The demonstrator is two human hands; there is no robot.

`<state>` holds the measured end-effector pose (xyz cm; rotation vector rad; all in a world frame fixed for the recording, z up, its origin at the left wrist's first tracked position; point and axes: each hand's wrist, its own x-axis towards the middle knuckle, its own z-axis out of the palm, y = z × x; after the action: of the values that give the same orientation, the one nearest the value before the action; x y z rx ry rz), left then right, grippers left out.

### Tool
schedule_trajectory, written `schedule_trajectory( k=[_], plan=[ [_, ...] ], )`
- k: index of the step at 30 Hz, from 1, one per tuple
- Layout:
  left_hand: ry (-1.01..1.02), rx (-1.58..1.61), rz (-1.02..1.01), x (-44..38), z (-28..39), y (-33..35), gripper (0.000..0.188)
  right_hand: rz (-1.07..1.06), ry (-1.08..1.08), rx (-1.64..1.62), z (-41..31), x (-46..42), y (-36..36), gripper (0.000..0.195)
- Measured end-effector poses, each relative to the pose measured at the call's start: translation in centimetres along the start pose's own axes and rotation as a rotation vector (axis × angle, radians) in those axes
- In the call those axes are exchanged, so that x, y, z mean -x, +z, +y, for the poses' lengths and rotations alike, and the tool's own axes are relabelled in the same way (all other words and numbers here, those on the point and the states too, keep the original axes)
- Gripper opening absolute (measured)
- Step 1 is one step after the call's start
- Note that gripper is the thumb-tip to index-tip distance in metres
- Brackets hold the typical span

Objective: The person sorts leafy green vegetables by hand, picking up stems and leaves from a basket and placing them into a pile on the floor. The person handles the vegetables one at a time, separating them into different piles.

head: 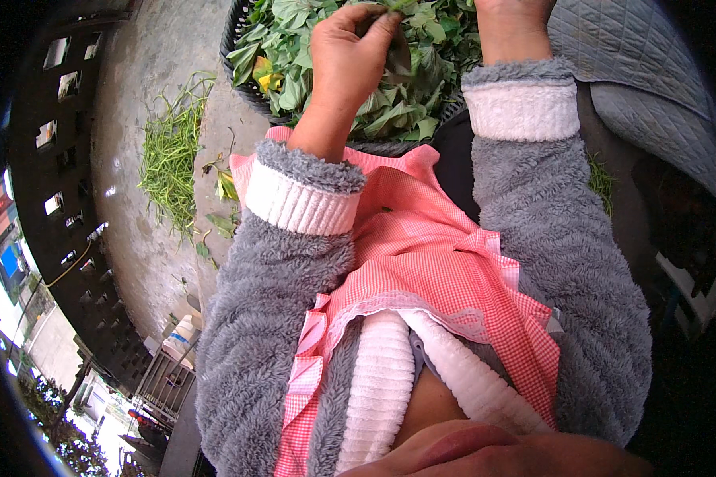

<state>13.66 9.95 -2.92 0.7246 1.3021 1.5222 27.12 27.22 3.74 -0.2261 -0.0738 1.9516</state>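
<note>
My left hand (347, 68) is over a black plastic basket (231, 47) heaped with green leaves (426, 74). Its thumb and forefinger pinch a green leaf stem (403, 5), and a darker leaf (398, 53) hangs below the fingertips. To the right, my right hand (515, 21) reaches past the top edge of the picture. Only its wrist and heel show, so its fingers and anything in them are hidden. A few yellowed leaves (265, 74) lie among the green ones, near the basket's left side.
A pile of thin green stems (176, 155) lies on the concrete floor (131, 250) to the left, with loose leaves (222, 225) beside it. More stems (600, 183) show past my right sleeve. Grey quilted fabric (632, 47) is at upper right. A red checked apron (417, 262) covers my lap.
</note>
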Motion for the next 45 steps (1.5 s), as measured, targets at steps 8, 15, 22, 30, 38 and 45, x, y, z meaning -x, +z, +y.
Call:
schedule_trajectory(
  k=[8, 15, 22, 30, 38, 45],
  plan=[
    [0.189, 0.235, 0.403, -3.2, 6.2, -8.7, 0.019, -0.305, -0.493, 0.504, -3.9, 0.5, 0.6, 0.028],
    [0.082, -0.112, 0.078, -5.3, 2.5, -9.2, 0.040, -0.237, -0.400, 0.507, -5.2, -1.4, -2.0, 0.031],
    [0.368, -0.894, 0.191, -4.6, 3.0, -9.3, 0.045, -0.110, -0.357, 0.562, -3.9, -0.7, -0.9, 0.025],
    [0.279, -0.943, 0.137, -4.4, 2.9, -8.8, 0.039, -0.084, -0.451, 1.031, -12.2, 3.5, -1.1, 0.024],
    [0.212, -0.770, 0.144, -3.4, 3.5, -9.2, 0.038, 0.550, -0.290, 2.637, -38.5, 24.1, -15.5, 0.044],
    [0.312, -0.212, 0.112, -2.9, 3.4, -13.4, 0.036, 1.452, 1.062, 2.573, -54.3, 47.6, -26.9, 0.080]
  ],
)
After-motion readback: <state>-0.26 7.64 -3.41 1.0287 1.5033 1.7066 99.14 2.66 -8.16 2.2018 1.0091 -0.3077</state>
